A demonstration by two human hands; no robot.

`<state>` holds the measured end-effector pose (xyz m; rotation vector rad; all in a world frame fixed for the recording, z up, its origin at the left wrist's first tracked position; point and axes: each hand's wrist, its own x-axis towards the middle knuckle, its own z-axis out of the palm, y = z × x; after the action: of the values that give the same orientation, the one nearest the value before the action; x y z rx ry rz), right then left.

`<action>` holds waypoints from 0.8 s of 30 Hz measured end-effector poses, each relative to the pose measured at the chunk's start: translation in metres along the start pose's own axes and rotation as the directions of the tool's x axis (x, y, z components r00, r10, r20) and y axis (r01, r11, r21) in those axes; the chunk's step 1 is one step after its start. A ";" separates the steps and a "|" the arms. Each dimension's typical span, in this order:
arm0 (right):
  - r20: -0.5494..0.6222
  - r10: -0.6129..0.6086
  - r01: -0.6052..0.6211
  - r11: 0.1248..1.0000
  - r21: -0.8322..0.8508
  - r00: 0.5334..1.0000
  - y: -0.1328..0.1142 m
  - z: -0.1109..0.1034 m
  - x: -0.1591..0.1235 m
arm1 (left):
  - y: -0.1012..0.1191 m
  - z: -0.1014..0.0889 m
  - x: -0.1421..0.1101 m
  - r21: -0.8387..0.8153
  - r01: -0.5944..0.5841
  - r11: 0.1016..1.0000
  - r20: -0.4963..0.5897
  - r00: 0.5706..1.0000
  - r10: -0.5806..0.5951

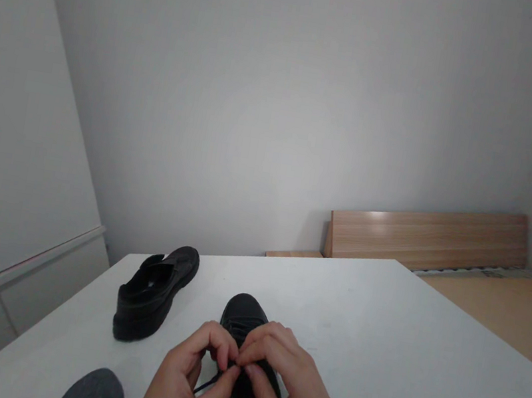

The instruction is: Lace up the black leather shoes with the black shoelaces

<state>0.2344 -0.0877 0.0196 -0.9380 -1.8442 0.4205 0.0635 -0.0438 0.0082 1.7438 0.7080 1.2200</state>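
A black lace-up shoe (242,308) rests on the white table (352,320), its toe pointing away from me. Over its lacing, my left hand (197,376) and my right hand (283,376) meet with thumbs and fingertips pinched together. A dark shoelace (206,386) runs out beneath my left fingers, and that hand is closed on it. My right hand is closed at the same spot; what lies between its fingertips is hidden. Both hands cover the middle of the shoe.
Another black shoe (142,307) stands farther back on the left of the table. A dark grey rounded object (96,394) lies at the near left edge. Behind the table are a wooden headboard (426,238) and a tan bed surface (505,311), with a pale wall beyond.
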 end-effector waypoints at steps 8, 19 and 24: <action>-0.028 0.085 -0.086 0.996 -0.035 0.996 0.002 0.003 -0.001 | 0.006 -0.005 -0.002 0.378 -0.369 0.849 0.156 0.929 0.335; -0.075 0.180 -0.174 0.981 0.080 0.981 0.002 0.007 -0.001 | 0.004 -0.006 0.000 0.598 -0.545 0.588 0.228 0.819 0.527; -0.098 0.211 -0.197 0.971 0.135 0.973 0.005 0.006 0.004 | 0.000 -0.011 0.000 0.607 -0.614 0.504 0.296 0.764 0.573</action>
<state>0.2303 -0.0807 0.0164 -1.0484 -1.6077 0.5908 0.0537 -0.0402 0.0097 2.8143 0.5520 1.4513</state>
